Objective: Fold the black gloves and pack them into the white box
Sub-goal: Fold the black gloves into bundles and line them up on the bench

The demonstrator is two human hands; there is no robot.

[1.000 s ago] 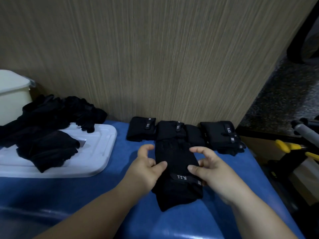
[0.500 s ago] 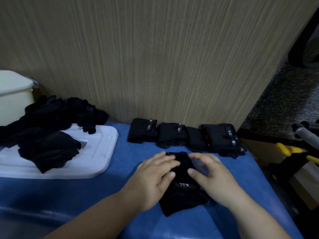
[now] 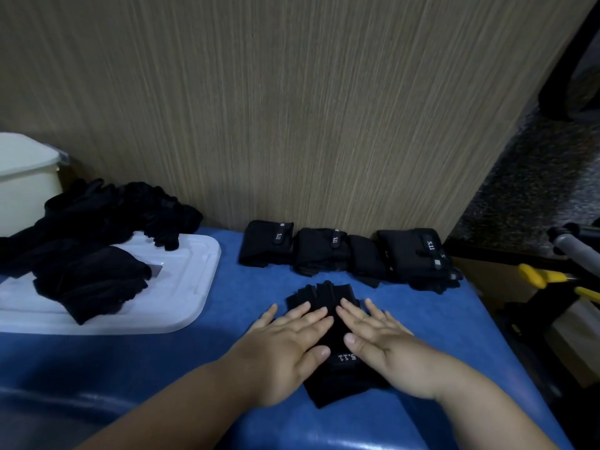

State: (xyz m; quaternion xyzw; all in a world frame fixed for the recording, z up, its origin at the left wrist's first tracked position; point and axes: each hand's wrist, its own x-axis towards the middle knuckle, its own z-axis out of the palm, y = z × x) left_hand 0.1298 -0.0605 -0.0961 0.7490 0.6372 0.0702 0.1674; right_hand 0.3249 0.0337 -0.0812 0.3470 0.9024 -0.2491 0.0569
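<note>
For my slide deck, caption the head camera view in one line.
Left hand and right hand press a black glove flat on the blue table, folded gloves behind.

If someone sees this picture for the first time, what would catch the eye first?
Two bare hands, the left hand and the right hand, press flat on a black glove in the middle of the blue table. Behind it, a row of folded gloves lies along the wooden wall. At the left, a heap of unfolded gloves sits on a white lid.
</note>
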